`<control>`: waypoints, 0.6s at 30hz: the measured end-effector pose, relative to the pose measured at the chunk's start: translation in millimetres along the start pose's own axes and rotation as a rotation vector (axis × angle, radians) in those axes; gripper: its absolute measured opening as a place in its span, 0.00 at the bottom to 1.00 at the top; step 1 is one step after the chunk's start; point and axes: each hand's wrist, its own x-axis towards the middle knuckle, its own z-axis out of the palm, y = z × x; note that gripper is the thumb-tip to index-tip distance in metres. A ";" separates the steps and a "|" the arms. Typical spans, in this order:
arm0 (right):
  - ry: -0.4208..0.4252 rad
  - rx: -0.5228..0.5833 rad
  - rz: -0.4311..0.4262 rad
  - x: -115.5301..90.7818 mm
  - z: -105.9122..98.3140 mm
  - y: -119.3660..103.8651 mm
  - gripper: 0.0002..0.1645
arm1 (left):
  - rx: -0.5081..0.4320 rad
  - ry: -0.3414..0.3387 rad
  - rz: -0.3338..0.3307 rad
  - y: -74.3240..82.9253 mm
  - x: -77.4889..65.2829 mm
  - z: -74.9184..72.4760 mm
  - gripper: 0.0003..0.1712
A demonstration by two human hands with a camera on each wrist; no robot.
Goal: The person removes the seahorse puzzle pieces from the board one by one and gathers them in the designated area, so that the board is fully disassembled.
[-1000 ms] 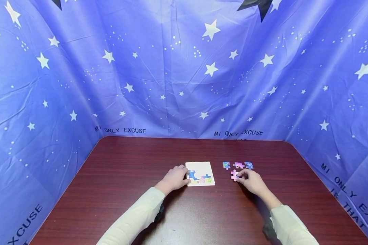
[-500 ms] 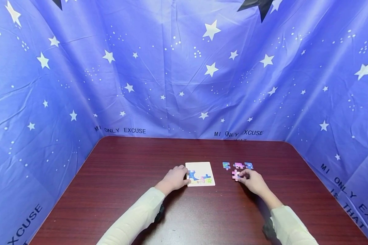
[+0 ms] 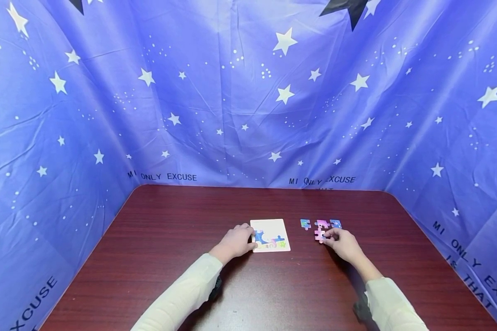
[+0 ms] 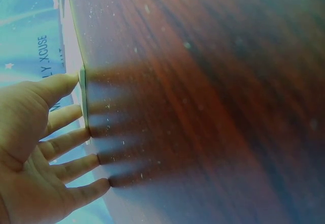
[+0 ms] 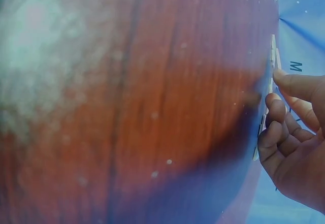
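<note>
The left hand [image 3: 234, 240] lies at the left edge of a square white puzzle board [image 3: 273, 225]. In the left wrist view its fingers [image 4: 71, 145] are spread and fairly straight, with the thumb and some fingertips touching the board's edge. Blue, pink and green puzzle pieces fill the board's lower part. Right of the board, the right hand [image 3: 344, 246] pinches a pink puzzle piece [image 3: 318, 236] between thumb and fingers. That piece sits just below another pink puzzle piece [image 3: 322, 224]; whether they interlock is too small to tell.
Beside the upper pink piece lie a blue-green puzzle piece [image 3: 305, 224] on the left and a blue puzzle piece [image 3: 336, 223] on the right. All rest on a dark red-brown wooden table [image 3: 170, 220]. A blue star-printed curtain [image 3: 248, 101] encloses the back and sides.
The right hand has shifted the pinched pink piece slightly right, then a little away from the person, up against or close to the upper pink piece. The left hand and the board have stayed put.
</note>
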 end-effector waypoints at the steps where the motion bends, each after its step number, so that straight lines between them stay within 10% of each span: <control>1: 0.002 0.001 0.000 0.3 0.0 0.1 0.09 | -0.001 -0.001 0.000 -0.1 -0.2 -0.2 0.20; 18: 0.006 0.013 0.015 0.4 -4.4 6.3 0.11 | 0.006 -0.009 0.000 0.7 -0.7 -2.7 0.21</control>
